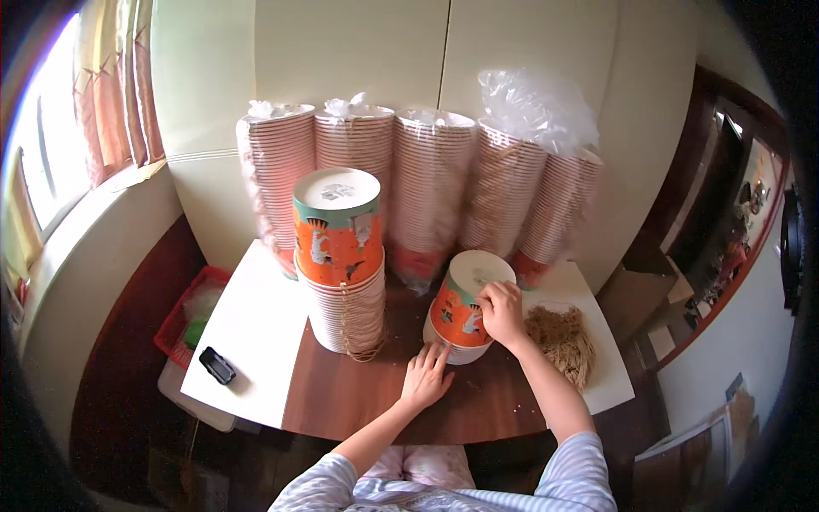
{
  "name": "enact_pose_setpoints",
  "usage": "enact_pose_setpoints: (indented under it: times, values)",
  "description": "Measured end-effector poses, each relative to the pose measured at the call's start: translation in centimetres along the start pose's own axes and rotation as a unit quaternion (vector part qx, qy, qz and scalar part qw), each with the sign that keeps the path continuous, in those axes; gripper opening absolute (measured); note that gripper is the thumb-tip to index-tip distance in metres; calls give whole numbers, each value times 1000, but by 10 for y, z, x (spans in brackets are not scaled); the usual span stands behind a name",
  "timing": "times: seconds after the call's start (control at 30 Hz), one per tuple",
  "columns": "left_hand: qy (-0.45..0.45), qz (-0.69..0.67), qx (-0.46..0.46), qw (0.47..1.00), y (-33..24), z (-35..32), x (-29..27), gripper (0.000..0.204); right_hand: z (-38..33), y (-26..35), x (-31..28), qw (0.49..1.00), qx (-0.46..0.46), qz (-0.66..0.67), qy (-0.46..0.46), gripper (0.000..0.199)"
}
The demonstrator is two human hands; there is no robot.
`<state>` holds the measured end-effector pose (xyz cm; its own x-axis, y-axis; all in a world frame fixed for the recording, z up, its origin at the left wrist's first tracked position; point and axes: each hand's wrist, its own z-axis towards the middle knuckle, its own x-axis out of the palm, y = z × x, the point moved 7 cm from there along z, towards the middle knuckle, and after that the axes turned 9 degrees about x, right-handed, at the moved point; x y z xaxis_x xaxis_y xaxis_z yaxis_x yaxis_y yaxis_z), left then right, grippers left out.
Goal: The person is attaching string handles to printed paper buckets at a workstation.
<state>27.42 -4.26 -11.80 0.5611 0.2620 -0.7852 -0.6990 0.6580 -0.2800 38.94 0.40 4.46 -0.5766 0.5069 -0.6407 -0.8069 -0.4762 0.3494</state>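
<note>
Head view: inverted paper-bucket stack (455,320) stands on the table (341,401), left hand (426,377) spread-fingered at its lower rim, right hand (502,311) curled against its side (pinching or not, cannot tell), probably best steadied low with light pressure.

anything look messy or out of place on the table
A few pale specks lie near the table's front edge, perhaps stray crumbs; loose cords trail untidily down the taller front stack.

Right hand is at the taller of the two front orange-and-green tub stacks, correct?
No, the stack's height is wrong: the head view shows the right hand at the shorter orange-and-green tub stack of the two front ones.
</note>
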Motion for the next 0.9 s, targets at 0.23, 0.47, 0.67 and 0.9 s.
enact_pose_setpoints:
  times: [0.23,0.47,0.67,0.9]
  values:
    - [-8,49,13,999,10,17,8,64,21,5,-17,1000,3,-21,-22,8]
    - [29,41,24,998,15,34,29,59,61,19,-110,983,-21,96,-157,9]
    - [12,-80,-60,995,34,36,47,57,20,-28,-150,815,193,494,-234,10]
    - [-89,-561,-215,794,72,11,13,42,-35,2,-101,825,258,496,-83,27]
